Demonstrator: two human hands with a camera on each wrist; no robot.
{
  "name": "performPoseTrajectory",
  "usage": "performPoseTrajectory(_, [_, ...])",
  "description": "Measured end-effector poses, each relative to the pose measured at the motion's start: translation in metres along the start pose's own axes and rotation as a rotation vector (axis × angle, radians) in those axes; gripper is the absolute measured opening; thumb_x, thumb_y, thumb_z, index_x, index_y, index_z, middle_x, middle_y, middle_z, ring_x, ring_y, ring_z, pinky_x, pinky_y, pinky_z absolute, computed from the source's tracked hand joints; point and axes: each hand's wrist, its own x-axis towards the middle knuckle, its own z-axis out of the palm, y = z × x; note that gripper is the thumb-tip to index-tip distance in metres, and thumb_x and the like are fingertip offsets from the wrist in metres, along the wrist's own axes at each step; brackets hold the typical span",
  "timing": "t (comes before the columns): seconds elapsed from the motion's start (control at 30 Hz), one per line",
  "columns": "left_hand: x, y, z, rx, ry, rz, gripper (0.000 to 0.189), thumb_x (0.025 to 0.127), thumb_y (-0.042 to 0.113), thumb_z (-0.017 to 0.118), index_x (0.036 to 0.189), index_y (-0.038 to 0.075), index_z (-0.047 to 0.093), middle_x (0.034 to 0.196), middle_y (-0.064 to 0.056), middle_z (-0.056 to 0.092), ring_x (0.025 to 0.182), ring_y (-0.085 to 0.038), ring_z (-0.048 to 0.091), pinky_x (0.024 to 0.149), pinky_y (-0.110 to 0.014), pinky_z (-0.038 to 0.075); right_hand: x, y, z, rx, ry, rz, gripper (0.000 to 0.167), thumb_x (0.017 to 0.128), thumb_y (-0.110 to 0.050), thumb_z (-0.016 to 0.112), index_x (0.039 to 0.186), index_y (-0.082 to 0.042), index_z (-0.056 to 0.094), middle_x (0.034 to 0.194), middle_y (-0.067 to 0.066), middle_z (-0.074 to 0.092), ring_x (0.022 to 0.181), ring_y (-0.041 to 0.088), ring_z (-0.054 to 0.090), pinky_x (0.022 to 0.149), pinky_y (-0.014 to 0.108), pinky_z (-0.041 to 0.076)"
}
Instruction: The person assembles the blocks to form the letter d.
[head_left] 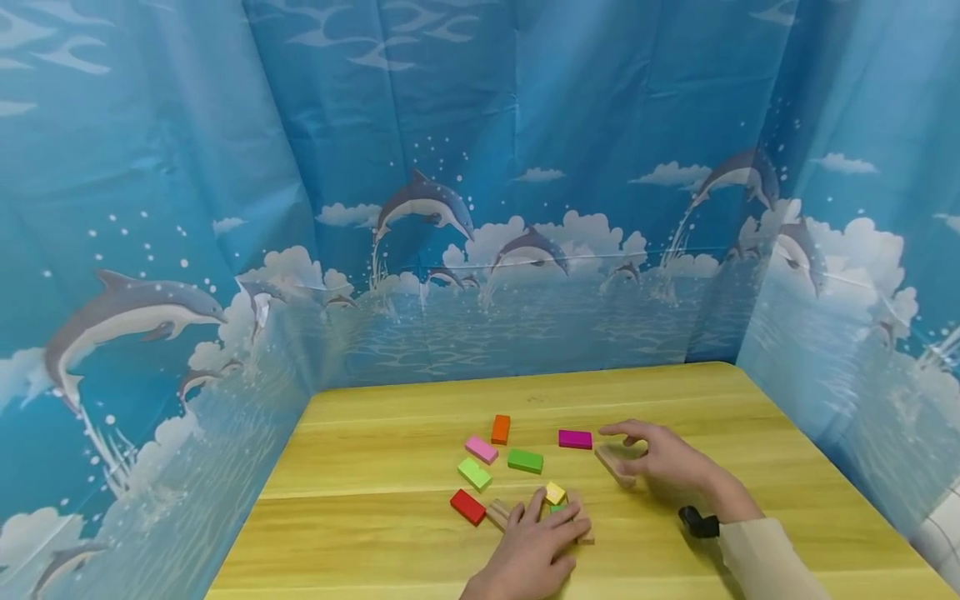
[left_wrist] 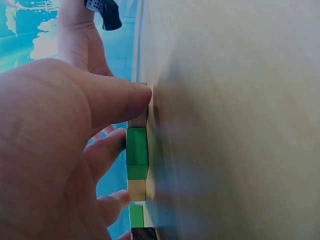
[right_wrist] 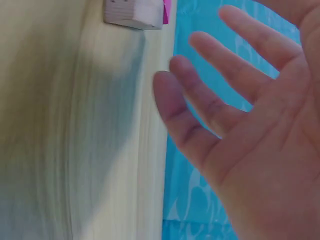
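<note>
My left hand (head_left: 536, 546) lies spread over a small cluster of blocks near the table's front: a yellow block (head_left: 555, 493), a green block (left_wrist: 137, 152) and plain wooden blocks (head_left: 497, 512). In the left wrist view its thumb touches a wooden block (left_wrist: 138, 119) beside the green one; other fingertips reach the blocks' far side. My right hand (head_left: 667, 458) hovers by a plain wooden block (head_left: 611, 465), fingers apart and loosely bent. The right wrist view shows that wooden block (right_wrist: 132, 12) away from the fingers, and nothing in the palm.
Loose on the yellow wood-grain table (head_left: 360, 483) lie red (head_left: 468, 507), lime (head_left: 474, 474), pink (head_left: 482, 449), orange (head_left: 501, 429), green (head_left: 525, 461) and magenta (head_left: 575, 439) blocks. A blue dolphin-print curtain (head_left: 480, 333) surrounds the back and sides. Something black (head_left: 697, 522) is at the right wrist.
</note>
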Motion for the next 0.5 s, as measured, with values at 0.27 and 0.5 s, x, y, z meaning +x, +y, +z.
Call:
performPoseTrajectory(0.27, [-0.0004, 0.0017, 0.0019, -0.021, -0.021, -0.008, 0.053, 0.103, 0.037, 0.057, 0.152, 0.045, 0.04, 0.161, 0.02, 0.027, 0.149, -0.04, 0.021, 0.102, -0.069, 0.036, 0.0017, 0.0018, 0.0004, 0.092, -0.132, -0.03, 0.063, 0.088, -0.018, 0.078, 0.145, -0.01, 0.054, 0.146, 0.017, 0.05, 0.115, 0.036, 0.055, 0.088, 0.049, 0.049])
performPoseTrajectory(0.5, [-0.0032, 0.0021, -0.0001, 0.021, 0.016, 0.005, 0.054, 0.103, 0.036, 0.057, 0.153, 0.044, 0.039, 0.161, 0.017, 0.03, 0.148, -0.039, 0.023, 0.103, -0.068, 0.035, 0.003, 0.0056, 0.0045, 0.102, -0.155, -0.027, 0.068, 0.086, -0.016, 0.081, 0.147, -0.012, 0.052, 0.145, 0.018, 0.049, 0.117, 0.038, 0.055, 0.086, 0.049, 0.051])
